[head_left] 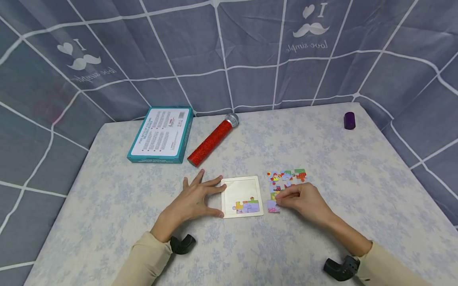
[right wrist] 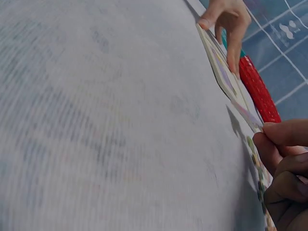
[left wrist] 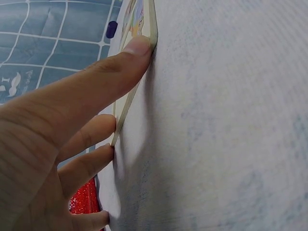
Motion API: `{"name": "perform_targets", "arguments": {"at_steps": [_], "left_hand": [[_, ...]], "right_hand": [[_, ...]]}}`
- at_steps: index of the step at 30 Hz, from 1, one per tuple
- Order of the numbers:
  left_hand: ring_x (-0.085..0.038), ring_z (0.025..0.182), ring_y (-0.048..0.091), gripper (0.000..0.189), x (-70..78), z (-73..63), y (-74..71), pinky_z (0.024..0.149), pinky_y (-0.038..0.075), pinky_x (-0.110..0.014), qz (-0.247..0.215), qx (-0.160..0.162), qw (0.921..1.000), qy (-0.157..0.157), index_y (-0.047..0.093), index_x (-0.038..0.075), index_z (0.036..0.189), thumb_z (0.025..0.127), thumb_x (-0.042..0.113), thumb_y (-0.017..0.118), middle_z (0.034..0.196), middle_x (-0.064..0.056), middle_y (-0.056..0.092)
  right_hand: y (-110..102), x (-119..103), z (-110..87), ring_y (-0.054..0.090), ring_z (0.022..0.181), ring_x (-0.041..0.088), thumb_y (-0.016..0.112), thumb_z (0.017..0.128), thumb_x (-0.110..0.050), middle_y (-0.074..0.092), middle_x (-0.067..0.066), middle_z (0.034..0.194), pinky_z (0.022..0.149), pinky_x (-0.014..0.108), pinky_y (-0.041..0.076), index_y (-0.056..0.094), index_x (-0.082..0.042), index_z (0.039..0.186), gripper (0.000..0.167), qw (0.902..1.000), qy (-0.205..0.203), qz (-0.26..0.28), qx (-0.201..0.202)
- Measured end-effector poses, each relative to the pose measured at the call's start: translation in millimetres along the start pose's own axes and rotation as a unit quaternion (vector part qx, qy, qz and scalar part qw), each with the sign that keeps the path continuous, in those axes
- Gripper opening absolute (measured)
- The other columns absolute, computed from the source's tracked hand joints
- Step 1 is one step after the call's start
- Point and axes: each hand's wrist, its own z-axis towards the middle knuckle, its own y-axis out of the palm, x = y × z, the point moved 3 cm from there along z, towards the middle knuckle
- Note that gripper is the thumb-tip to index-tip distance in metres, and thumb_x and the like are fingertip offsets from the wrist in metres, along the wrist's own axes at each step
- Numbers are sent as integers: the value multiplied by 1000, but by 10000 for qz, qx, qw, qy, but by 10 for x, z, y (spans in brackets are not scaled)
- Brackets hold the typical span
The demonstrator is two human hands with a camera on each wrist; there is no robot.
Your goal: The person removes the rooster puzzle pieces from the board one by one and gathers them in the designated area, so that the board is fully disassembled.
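Note:
A square puzzle tray (head_left: 260, 195) lies on the table, with several joined puzzle pieces (head_left: 253, 206) along its lower right part. My left hand (head_left: 193, 201) is spread at the tray's left side. In the left wrist view, the thumb (left wrist: 137, 45) presses on the tray's edge, and two fingers touch that edge farther along. Just right of the tray, my right hand (head_left: 305, 201) pinches a lavender puzzle piece (head_left: 272, 206) between thumb and index finger. Beyond that hand lie several colourful loose pieces (head_left: 300, 174), partly hidden by its fingers.
A teal-edged box (head_left: 159, 133) lies at the back left, beside a red glittery microphone-shaped tube (head_left: 211, 143). A small dark purple cylinder (head_left: 349, 120) stands near the back right corner. A grey checked curtain (head_left: 250, 47) hangs behind the table.

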Motion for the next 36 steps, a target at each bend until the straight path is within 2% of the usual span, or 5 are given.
{"name": "perform_targets", "arguments": {"at_steps": [8,15,25,36], "left_hand": [[-47,146,11,81,-6,2,3,98,2,-83,35,12,10000,3,63,19,134,62,43,92,149,-1,46],[-47,146,11,81,-10,0,10,98,2,-83,28,16,10000,-24,63,19,134,62,43,92,149,-2,46],[-46,146,11,80,3,4,7,98,2,-83,1,19,10000,-20,64,19,133,62,43,92,149,-2,46],[-46,146,11,81,-5,7,15,99,2,-82,-13,28,10000,-32,64,19,133,62,43,92,149,-1,46]], "right_hand": [[-81,22,-36,68,79,11,80,81,-19,74,-3,83,70,27,51,79,-15,86,7,9988,4,-464,183],[-62,-45,-7,62,72,11,79,79,-16,71,-5,73,64,27,48,77,-13,80,4,9960,-169,-833,283],[-41,-89,23,57,62,11,77,76,-12,67,-6,65,59,27,45,75,-12,75,2,9941,-115,-1058,226],[-52,-116,19,58,62,11,76,78,-11,67,-7,66,57,25,46,76,-7,76,5,9921,-482,-1149,139]]}}
